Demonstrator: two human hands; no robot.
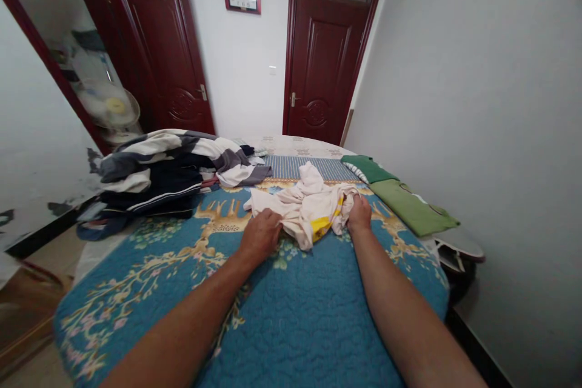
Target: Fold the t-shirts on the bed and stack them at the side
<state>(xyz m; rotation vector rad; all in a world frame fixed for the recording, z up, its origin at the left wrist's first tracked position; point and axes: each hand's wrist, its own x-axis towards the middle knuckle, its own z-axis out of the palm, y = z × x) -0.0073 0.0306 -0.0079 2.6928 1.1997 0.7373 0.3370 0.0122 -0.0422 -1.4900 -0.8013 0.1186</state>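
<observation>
A crumpled cream-coloured garment (pixel 295 203) with a yellow patch lies bunched on a blue quilted cover with deer and blossom patterns (pixel 309 315). At its left edge my left hand (pixel 264 231) is closed, with the cloth between thumb and fingers. My right hand (pixel 360 213) grips the bunched cloth at the right end, its fingers partly hidden by the fabric. The folds hide what kind of garment it is.
A heap of dark, grey and white clothes (pixel 168 170) sits at the left of the table. At the right edge lie a folded light green garment (pixel 411 206) and a dark green one (pixel 366 167). A white wall (pixel 477 103) stands close on the right.
</observation>
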